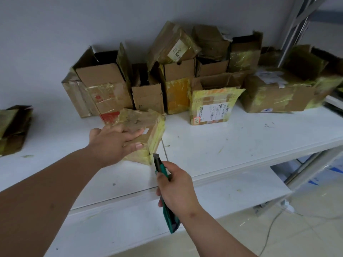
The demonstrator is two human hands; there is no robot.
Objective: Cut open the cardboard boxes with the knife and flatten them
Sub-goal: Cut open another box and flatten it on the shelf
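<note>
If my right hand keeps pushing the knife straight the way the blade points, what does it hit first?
Most likely the near corner of the taped box your left hand steadies; the knife blade in your right hand sits just short of it, though depth is unclear.

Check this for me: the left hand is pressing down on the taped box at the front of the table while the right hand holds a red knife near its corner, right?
Not quite. The head view shows the knife is green, not red. The rest holds: the left hand presses on the taped box at the table front, and the right hand holds the knife near its corner.

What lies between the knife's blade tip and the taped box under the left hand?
Nothing: the head view shows the knife blade tip almost at the taped box near corner, only bare white table behind.
</note>
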